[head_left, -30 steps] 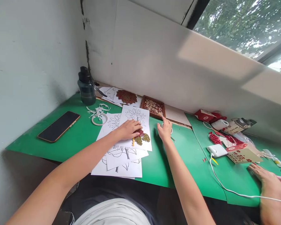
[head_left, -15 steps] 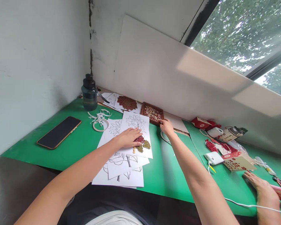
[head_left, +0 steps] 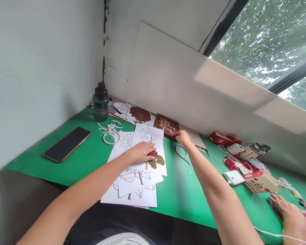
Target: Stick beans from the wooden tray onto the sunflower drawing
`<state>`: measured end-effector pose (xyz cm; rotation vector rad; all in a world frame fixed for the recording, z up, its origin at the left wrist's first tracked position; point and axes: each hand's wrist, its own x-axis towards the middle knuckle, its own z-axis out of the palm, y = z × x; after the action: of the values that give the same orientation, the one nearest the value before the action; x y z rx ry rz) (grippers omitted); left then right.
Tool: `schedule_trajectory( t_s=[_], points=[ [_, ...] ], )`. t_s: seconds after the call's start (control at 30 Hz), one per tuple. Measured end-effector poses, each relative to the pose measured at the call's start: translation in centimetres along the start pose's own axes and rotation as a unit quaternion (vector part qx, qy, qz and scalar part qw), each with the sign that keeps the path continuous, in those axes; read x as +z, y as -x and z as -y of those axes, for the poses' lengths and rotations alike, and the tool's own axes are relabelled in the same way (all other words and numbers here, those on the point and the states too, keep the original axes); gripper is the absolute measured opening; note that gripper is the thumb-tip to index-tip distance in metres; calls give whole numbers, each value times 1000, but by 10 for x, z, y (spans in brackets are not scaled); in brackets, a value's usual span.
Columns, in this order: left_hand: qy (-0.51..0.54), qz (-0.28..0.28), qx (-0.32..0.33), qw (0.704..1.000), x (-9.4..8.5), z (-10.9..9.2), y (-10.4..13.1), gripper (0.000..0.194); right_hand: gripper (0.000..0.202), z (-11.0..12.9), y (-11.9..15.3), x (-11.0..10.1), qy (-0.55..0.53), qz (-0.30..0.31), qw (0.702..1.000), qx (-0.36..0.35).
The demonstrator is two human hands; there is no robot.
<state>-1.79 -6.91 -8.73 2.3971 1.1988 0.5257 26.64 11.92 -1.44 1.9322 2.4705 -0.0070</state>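
My left hand (head_left: 142, 152) lies flat with its fingers stretched out on a white sheet (head_left: 140, 132) printed with a line-drawn flower. Dark red beans (head_left: 153, 154) and green beans (head_left: 160, 160) cover part of the drawing by my fingertips, with a short column of yellow pieces (head_left: 147, 165) beside them. My right hand (head_left: 183, 137) is at the near right corner of a shallow brown tray (head_left: 168, 116) with loose reddish beans inside. Its fingers are pressed together at the rim; whatever they pinch is too small to make out.
More drawn sheets (head_left: 140, 200) lie beneath. Tape rolls (head_left: 181, 150), paper scraps (head_left: 112, 127), a phone (head_left: 67, 144) and a bottle (head_left: 100, 103) stand around. Behind is a bean-covered picture (head_left: 140, 114). At right are a charger (head_left: 234, 177), boxes (head_left: 261, 182) and another person's hand (head_left: 287, 209).
My right hand has drawn back slightly to the tray's near corner, and the tape roll beside it shows more fully. My left hand stays on the sheet. The view has shifted a little.
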Motion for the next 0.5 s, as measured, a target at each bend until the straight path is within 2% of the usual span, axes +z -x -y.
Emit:
schedule_trajectory(
  t_s=[0.27, 0.4, 0.5],
  points=[
    [2, 17, -12, 1000, -2, -2, 1, 60, 33, 4, -33, -11, -63, 63, 996, 1],
    [4, 0, -8, 1000, 2, 2, 0, 59, 47, 5, -43, -10, -133, 55, 989, 14],
    [7, 0, -10, 1000, 2, 2, 0, 59, 45, 5, -47, -15, -214, 31, 976, 32]
  ],
)
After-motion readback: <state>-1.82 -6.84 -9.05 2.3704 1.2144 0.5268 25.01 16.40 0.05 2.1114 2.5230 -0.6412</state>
